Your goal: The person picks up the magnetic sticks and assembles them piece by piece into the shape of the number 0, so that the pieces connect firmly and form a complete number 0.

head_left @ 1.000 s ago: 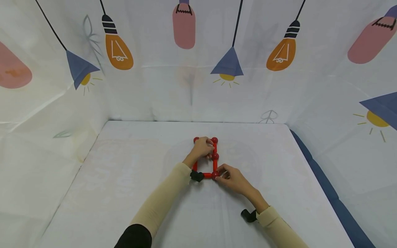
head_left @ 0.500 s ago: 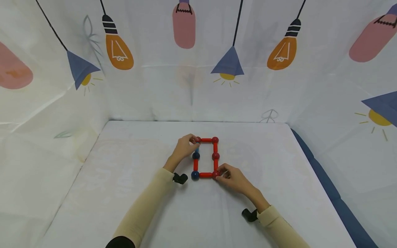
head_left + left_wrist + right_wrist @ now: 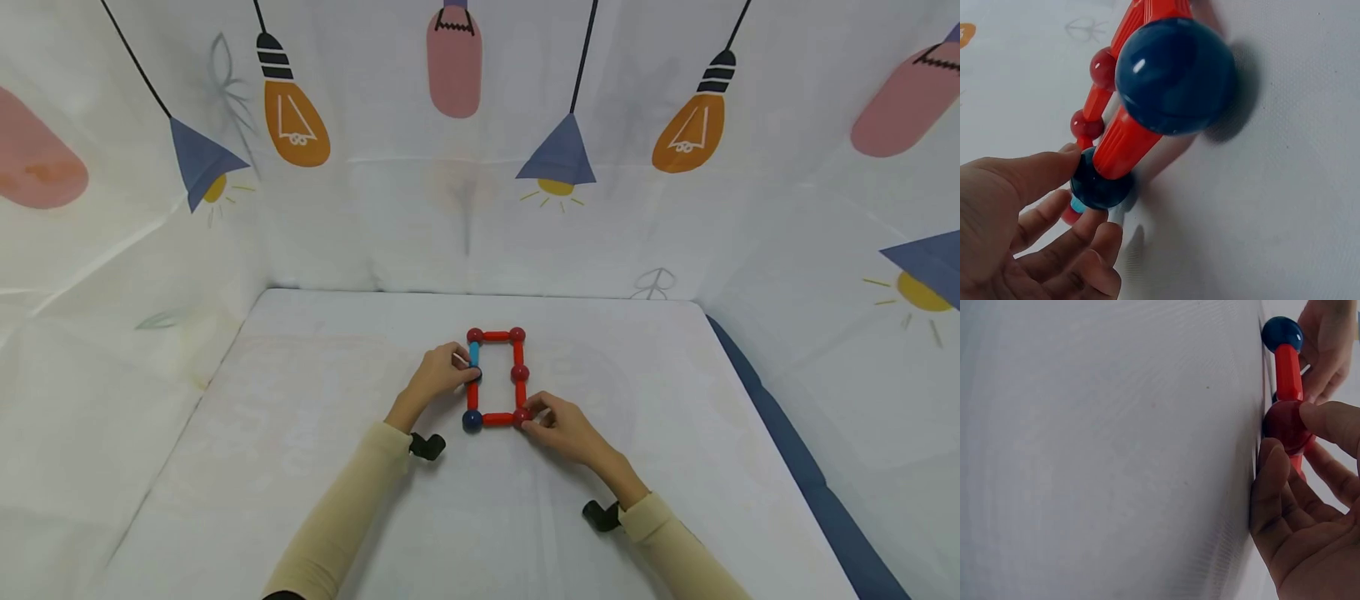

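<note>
A rectangle of rods and balls from a building toy lies on the white table. Red rods [image 3: 497, 419] make up most of its sides; one light blue rod [image 3: 474, 352] sits at the far left. Between thumb and fingers, my left hand [image 3: 437, 373] pinches the dark blue ball [image 3: 1100, 184] halfway along the left side. Another dark blue ball [image 3: 472, 421] forms the near left corner. My right hand [image 3: 567, 429] holds the red ball [image 3: 1285, 427] at the near right corner. Red balls also mark both far corners and the right side's middle.
The white table [image 3: 337, 500] extends around the rectangle. Behind it hangs a white cloth [image 3: 405, 225] printed with lamps and bulbs. A dark blue strip [image 3: 780, 417] runs along the right edge. Each wrist carries a black camera mount [image 3: 428, 447].
My left hand has moved from across the rectangle to the far left corner, then down to the dark blue ball midway along the left side. The right hand stays at its red ball.
</note>
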Demonstrator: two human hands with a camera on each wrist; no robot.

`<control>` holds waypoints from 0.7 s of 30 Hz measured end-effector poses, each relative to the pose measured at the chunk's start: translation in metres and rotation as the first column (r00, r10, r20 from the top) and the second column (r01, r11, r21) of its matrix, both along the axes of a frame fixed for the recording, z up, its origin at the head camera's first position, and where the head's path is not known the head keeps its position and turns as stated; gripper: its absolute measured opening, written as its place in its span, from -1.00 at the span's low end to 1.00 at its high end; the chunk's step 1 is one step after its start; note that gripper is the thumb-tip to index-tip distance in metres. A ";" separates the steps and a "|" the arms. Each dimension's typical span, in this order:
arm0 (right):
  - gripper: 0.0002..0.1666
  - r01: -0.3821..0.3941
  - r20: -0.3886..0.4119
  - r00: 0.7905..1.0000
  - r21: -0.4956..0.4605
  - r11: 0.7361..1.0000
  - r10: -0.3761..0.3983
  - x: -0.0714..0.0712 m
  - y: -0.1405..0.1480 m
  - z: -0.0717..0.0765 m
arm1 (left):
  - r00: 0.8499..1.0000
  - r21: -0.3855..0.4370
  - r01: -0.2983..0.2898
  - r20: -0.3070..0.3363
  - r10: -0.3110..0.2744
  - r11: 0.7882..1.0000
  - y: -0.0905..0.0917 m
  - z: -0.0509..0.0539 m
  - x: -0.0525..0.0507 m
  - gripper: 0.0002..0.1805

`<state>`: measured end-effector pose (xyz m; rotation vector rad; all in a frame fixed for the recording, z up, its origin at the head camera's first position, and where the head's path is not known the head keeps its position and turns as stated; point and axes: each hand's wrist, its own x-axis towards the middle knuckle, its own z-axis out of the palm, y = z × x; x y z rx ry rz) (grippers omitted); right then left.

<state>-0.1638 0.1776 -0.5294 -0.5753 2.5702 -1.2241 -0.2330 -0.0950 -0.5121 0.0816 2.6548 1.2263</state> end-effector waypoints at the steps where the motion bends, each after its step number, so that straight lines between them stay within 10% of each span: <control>1: -0.65 0.001 -0.002 1.000 -0.001 1.000 -0.001 -0.001 0.000 0.000 | 1.000 0.003 -0.002 -0.003 0.002 1.000 0.000 0.000 0.000 -0.64; 21: -0.64 0.024 0.027 0.999 0.012 1.000 -0.024 -0.011 -0.002 0.002 | 0.988 0.053 -0.150 -0.041 0.152 0.987 0.015 -0.006 0.003 -0.68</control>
